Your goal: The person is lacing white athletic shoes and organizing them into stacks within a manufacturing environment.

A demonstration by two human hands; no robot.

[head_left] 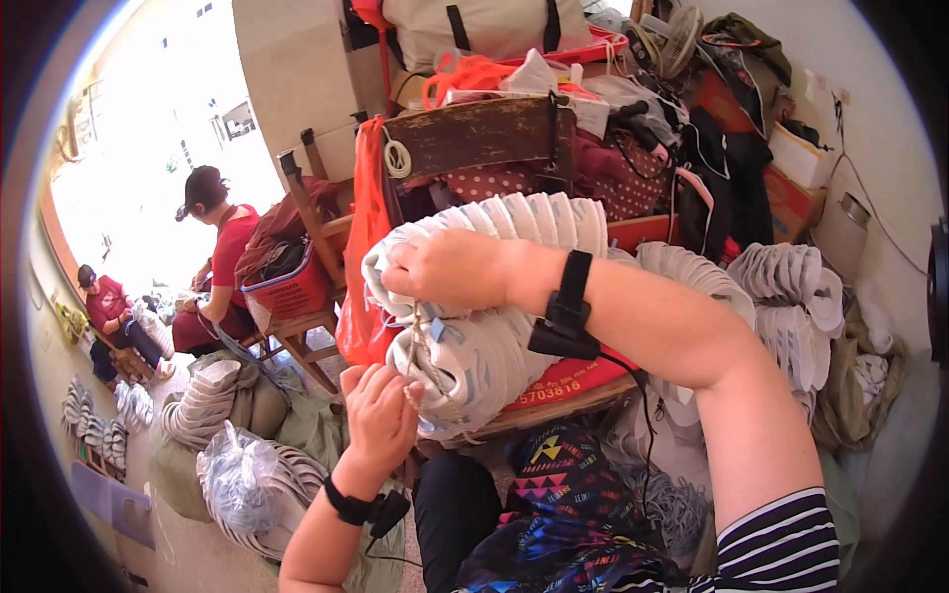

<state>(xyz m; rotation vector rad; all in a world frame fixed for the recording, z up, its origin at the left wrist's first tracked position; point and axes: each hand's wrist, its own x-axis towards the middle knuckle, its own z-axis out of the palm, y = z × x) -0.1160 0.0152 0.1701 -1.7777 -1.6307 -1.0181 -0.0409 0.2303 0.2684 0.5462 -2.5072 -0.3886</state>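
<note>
The left hand (pixel 381 415) pinches a thin twine (pixel 423 341) just under the bundle of white shoe soles (pixel 494 296), drawing it taut against the stack. Above that pinch the right hand (pixel 445 269) is clenched over the bundle's top end, pressing the soles together so the wrap bites. Beyond both grips hangs an orange plastic bag (pixel 364 267), with more stacked soles (pixel 791 296) further right.

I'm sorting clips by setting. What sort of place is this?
Probably a small home workshop for shoe parts. The left hand and right hand tie a stacked bundle of white soles; more stacks lie around, and two seated people work nearby.
</note>
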